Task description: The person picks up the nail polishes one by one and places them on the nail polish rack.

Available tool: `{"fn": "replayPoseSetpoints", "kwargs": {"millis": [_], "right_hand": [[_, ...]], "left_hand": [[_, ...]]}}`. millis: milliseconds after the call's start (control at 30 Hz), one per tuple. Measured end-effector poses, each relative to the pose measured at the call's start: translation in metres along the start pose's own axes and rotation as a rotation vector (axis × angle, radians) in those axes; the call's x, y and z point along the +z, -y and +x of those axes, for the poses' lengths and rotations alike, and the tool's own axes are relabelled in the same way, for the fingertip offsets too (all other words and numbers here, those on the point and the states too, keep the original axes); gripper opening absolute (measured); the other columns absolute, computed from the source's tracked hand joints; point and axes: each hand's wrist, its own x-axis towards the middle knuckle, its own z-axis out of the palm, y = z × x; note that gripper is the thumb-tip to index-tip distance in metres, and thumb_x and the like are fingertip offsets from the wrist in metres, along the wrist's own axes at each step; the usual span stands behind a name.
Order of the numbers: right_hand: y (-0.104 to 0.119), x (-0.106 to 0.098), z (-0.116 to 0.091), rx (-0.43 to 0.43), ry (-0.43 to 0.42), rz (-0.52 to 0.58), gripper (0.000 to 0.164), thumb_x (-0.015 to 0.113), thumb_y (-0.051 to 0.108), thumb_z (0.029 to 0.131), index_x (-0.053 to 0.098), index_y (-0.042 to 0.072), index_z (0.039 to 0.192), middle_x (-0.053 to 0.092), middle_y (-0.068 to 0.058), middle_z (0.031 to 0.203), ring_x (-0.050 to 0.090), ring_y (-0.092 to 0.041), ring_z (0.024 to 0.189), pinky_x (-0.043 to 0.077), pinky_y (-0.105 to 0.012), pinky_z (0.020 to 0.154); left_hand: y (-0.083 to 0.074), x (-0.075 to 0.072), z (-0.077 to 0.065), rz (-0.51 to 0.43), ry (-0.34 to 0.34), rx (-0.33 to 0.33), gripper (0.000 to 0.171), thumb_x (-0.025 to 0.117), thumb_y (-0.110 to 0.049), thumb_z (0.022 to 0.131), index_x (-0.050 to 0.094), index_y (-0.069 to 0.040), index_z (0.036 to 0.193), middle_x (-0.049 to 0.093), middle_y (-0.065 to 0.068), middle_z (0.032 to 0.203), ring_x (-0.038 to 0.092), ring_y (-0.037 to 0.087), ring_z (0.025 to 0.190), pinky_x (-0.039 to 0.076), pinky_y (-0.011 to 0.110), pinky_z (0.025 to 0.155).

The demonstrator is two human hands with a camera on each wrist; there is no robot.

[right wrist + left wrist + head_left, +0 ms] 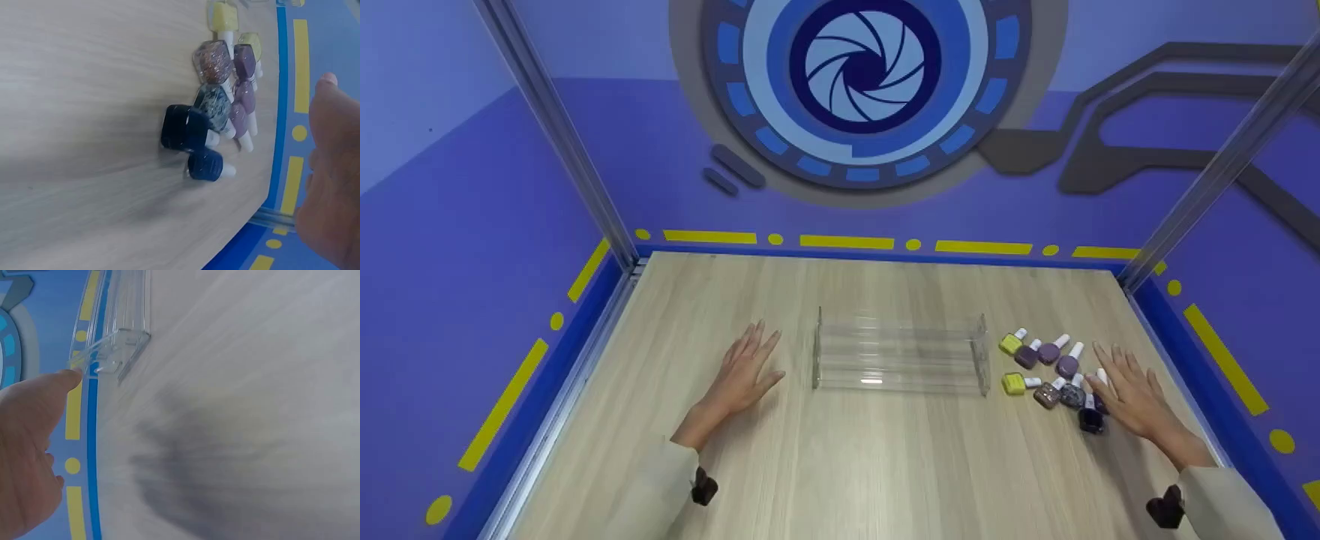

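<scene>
My left hand (741,373) is spread over the table to the left of a clear acrylic rack (900,360), holding nothing. In the left wrist view the thumb overlaps the near end of the rack (121,354). On the right, my right hand (1136,394) has its fingers extended beside a cluster of nail polish bottles with white caps. Among them are a yellow bottle (1013,384), a purple bottle (1067,366), a glittery brown bottle (1046,395) and a black bottle (1090,420). In the right wrist view a dark blue bottle (205,164) lies beside the black bottle (184,128).
The wooden table (840,465) is bounded by a blue back wall (645,157) and side walls. Metal posts (562,142) rise at the back corners. Dark devices (703,487) sit at both wrists.
</scene>
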Motion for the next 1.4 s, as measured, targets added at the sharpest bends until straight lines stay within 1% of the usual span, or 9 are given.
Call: {"fn": "replayPoseSetpoints", "kwargs": {"millis": [133,333,500,633,833,967,1100,1267,1400], "right_hand": [[-0.012,-0.002,0.0,0.046,-0.034,0.005,0.071,0.044,0.038,0.109,0.016,-0.002,0.161,0.012,-0.047,0.157,0.008,-0.065,0.148,0.005,-0.085,0.114],[-0.024,0.002,0.003,0.136,-0.147,-0.021,0.059,0.049,0.027,0.107,0.038,-0.017,0.144,0.042,-0.05,0.139,0.041,-0.068,0.128,0.037,-0.079,0.104],[-0.03,0.004,0.003,0.236,-0.187,0.016,0.049,0.05,0.019,0.105,0.049,-0.022,0.132,0.057,-0.046,0.124,0.055,-0.062,0.115,0.049,-0.071,0.094],[-0.035,0.009,0.004,0.344,-0.177,0.071,0.05,0.047,0.02,0.105,0.05,-0.023,0.13,0.058,-0.045,0.123,0.057,-0.059,0.114,0.051,-0.066,0.095],[-0.042,0.021,0.005,0.463,-0.132,0.156,0.055,0.04,0.026,0.107,0.049,-0.022,0.133,0.055,-0.044,0.13,0.055,-0.058,0.12,0.05,-0.064,0.1],[-0.041,0.031,0.008,0.456,-0.171,0.169,0.054,0.043,0.027,0.107,0.054,-0.021,0.129,0.061,-0.041,0.124,0.059,-0.054,0.115,0.053,-0.059,0.095],[-0.037,0.039,0.012,0.455,-0.215,0.151,0.053,0.046,0.029,0.106,0.06,-0.019,0.125,0.066,-0.038,0.117,0.064,-0.05,0.107,0.055,-0.049,0.086],[-0.033,0.044,0.02,0.458,-0.237,0.144,0.047,0.054,0.028,0.103,0.067,-0.015,0.117,0.071,-0.028,0.099,0.063,-0.029,0.084,0.048,-0.031,0.068],[-0.035,0.045,0.021,0.467,-0.249,0.144,0.042,0.058,0.022,0.101,0.066,-0.015,0.119,0.072,-0.029,0.101,0.062,-0.02,0.079,0.046,-0.025,0.063]], "left_hand": [[-0.008,0.012,0.008,-0.199,0.042,-0.07,0.066,0.063,-0.024,0.102,0.035,-0.001,0.157,0.024,0.032,0.164,0.025,0.052,0.152,0.025,0.072,0.122],[-0.016,0.032,0.019,-0.425,0.098,-0.216,0.068,0.057,-0.026,0.105,0.027,-0.005,0.161,0.023,0.026,0.167,0.021,0.047,0.155,0.021,0.066,0.127],[-0.024,0.048,0.029,-0.624,0.095,-0.311,0.065,0.052,-0.023,0.107,0.023,-0.005,0.162,0.024,0.027,0.166,0.025,0.047,0.154,0.027,0.06,0.127],[-0.03,0.059,0.033,-0.748,0.098,-0.371,0.063,0.049,-0.021,0.108,0.02,-0.006,0.162,0.023,0.027,0.166,0.027,0.046,0.153,0.031,0.057,0.126],[-0.036,0.072,0.032,-0.837,0.119,-0.404,0.064,0.046,-0.025,0.109,0.017,-0.008,0.164,0.018,0.022,0.17,0.017,0.042,0.157,0.021,0.055,0.13],[-0.039,0.08,0.031,-0.876,0.127,-0.397,0.064,0.045,-0.024,0.11,0.015,-0.009,0.164,0.017,0.02,0.17,0.016,0.04,0.158,0.021,0.054,0.13],[-0.041,0.086,0.03,-0.899,0.105,-0.397,0.061,0.045,-0.02,0.11,0.019,-0.011,0.164,0.02,0.017,0.17,0.018,0.038,0.158,0.026,0.052,0.129],[-0.04,0.086,0.029,-0.966,0.052,-0.435,0.059,0.046,-0.013,0.108,0.023,-0.003,0.162,0.023,0.022,0.168,0.021,0.042,0.156,0.028,0.052,0.128],[-0.037,0.088,0.031,-1.022,0.044,-0.452,0.057,0.048,-0.01,0.107,0.026,0.002,0.159,0.027,0.024,0.166,0.025,0.042,0.155,0.03,0.048,0.128]]}}
